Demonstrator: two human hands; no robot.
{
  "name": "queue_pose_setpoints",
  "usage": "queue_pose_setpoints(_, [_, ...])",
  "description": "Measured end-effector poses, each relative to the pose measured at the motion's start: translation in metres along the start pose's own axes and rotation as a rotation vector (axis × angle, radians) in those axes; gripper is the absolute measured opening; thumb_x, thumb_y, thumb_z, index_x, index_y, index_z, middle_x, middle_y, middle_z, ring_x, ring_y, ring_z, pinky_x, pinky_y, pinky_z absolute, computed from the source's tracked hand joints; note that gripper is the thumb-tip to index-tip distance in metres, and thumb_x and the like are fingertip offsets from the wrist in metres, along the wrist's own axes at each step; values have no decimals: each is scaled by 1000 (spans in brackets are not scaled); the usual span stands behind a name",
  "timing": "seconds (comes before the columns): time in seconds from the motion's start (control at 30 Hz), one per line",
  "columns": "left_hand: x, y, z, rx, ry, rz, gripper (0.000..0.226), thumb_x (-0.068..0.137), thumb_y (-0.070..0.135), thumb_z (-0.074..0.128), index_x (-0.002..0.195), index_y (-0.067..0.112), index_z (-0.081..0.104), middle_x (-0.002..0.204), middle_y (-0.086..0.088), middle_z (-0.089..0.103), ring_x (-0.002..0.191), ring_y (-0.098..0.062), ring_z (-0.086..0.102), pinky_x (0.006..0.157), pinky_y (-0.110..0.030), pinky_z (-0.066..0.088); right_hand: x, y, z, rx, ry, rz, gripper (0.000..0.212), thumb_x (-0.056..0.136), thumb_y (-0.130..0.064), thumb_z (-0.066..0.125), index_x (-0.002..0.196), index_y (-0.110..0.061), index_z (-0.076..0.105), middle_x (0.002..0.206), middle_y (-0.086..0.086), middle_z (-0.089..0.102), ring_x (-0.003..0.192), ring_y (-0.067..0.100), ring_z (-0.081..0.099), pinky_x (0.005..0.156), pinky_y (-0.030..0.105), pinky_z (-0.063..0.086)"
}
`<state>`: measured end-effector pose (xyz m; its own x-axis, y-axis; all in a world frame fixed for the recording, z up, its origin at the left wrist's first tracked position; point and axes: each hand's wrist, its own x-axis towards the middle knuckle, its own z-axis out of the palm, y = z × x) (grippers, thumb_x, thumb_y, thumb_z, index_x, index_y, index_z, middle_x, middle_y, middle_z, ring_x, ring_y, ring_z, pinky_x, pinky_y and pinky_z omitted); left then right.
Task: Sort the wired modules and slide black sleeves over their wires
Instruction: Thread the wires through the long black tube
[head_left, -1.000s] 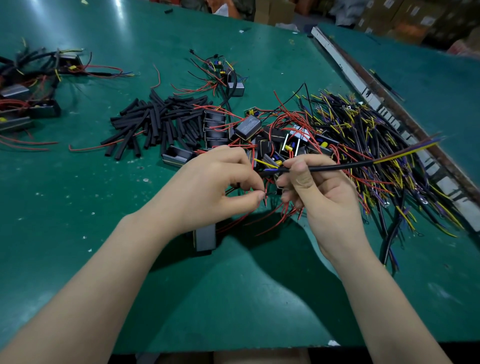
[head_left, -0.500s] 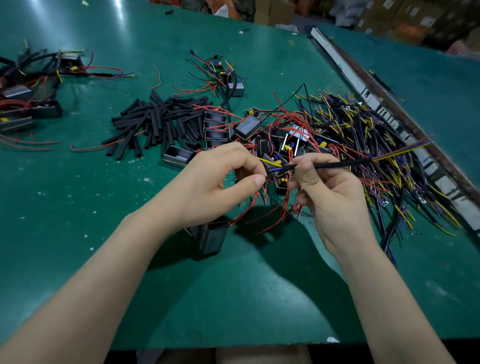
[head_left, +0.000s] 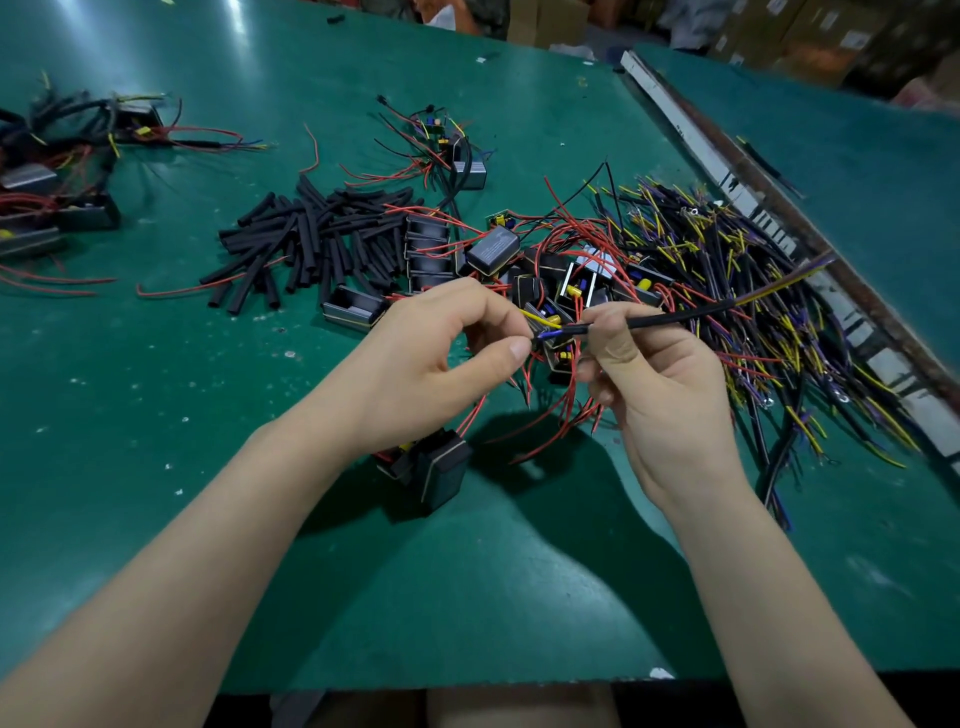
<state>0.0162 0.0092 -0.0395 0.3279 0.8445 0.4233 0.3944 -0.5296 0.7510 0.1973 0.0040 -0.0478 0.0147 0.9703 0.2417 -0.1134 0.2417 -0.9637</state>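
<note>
The dangling module (head_left: 439, 475) swings lower and turns beneath the left hand (head_left: 441, 358) than a second ago, while the sleeved wire (head_left: 670, 316) creeps toward the left, so sleeving is nearly joined. Two hands: the left pinches yellow and blue wire ends (head_left: 545, 327), the right hand (head_left: 654, 384) grips one sleeve. The sleeve pile (head_left: 311, 239) and wire heap (head_left: 753, 312) are too tangled to count.

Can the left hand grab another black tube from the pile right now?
Probably not right away. The left hand is busy pinching the yellow and blue wire ends that the right hand is sleeving. The pile of black sleeves lies uncovered just beyond it, so once it lets go, the way looks free.
</note>
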Motion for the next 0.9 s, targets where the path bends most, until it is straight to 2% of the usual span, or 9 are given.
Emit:
queue_pose_setpoints(0.1, [0, -2, 2, 60, 25, 30, 6, 88, 22, 56, 90, 19, 60, 86, 8, 60, 79, -5, 54, 75, -9, 38, -3, -1, 1, -106, 39, -94, 8, 81, -33, 67, 77, -27, 68, 68, -9, 64, 58, 5, 57, 57, 13, 44])
queue_pose_setpoints(0.27, [0, -1, 4, 114, 112, 78, 7, 88, 17, 58, 89, 13, 63, 84, 8, 61, 79, -7, 55, 74, -12, 42, -7, 0, 2, -384, 37, -267, 7, 89, -30, 63, 83, -31, 59, 69, -1, 63, 58, 19, 61, 57, 30, 48])
queue_pose_setpoints(0.37, [0, -1, 4, 151, 123, 81, 8, 88, 18, 57, 88, 13, 63, 82, 12, 60, 77, -5, 54, 73, -12, 41, -8, -1, 3, -309, 21, -259, 6, 90, -28, 61, 85, -26, 58, 73, -1, 68, 59, 11, 64, 60, 19, 49])
queue_pose_setpoints(0.47, [1, -2, 4, 179, 138, 67, 9, 88, 19, 56, 88, 13, 63, 82, 18, 57, 76, -3, 52, 73, -12, 40, -5, -2, 5, -191, 16, -157, 13, 84, -29, 66, 90, -22, 56, 75, 0, 71, 59, 11, 65, 57, 17, 48])
queue_pose_setpoints(0.6, [1, -3, 3, 174, 175, 42, 8, 87, 20, 57, 86, 15, 64, 79, 19, 57, 75, -1, 54, 73, -11, 41, -1, -2, 6, 41, 38, 104, 30, 77, -28, 69, 99, -20, 50, 75, 3, 71, 55, 13, 63, 42, 18, 41])
queue_pose_setpoints(0.67, [1, -3, 2, 165, 175, 20, 8, 86, 22, 58, 85, 18, 64, 77, 20, 58, 74, 2, 54, 72, -10, 41, -1, -2, 4, -34, 19, 253, 20, 87, -34, 61, 92, -16, 54, 64, 4, 68, 45, 13, 58, 33, 17, 33])
queue_pose_setpoints(0.73, [0, -2, 2, 156, 165, 10, 7, 85, 23, 58, 85, 19, 64, 77, 19, 60, 73, 1, 55, 71, -10, 41, -1, 0, 3, -217, -15, 358, 36, 95, -43, 50, 76, -13, 58, 52, 5, 62, 33, 14, 50, 29, 13, 24])
queue_pose_setpoints(0.83, [0, -3, 3, 156, 130, 17, 9, 85, 23, 59, 86, 17, 66, 78, 19, 60, 74, -2, 56, 72, -13, 43, -3, -2, 4, -267, -68, 354, 46, 89, -53, 49, 61, -19, 63, 47, 5, 59, 28, 14, 44, 30, 10, 21])
queue_pose_setpoints(0.9, [0, -3, 5, 174, 102, 35, 11, 86, 22, 59, 87, 15, 67, 77, 19, 59, 75, -2, 54, 72, -13, 41, -5, -4, 5, -210, -111, 222, 29, 84, -46, 56, 71, -24, 68, 53, 2, 61, 31, 12, 46, 32, 11, 28])
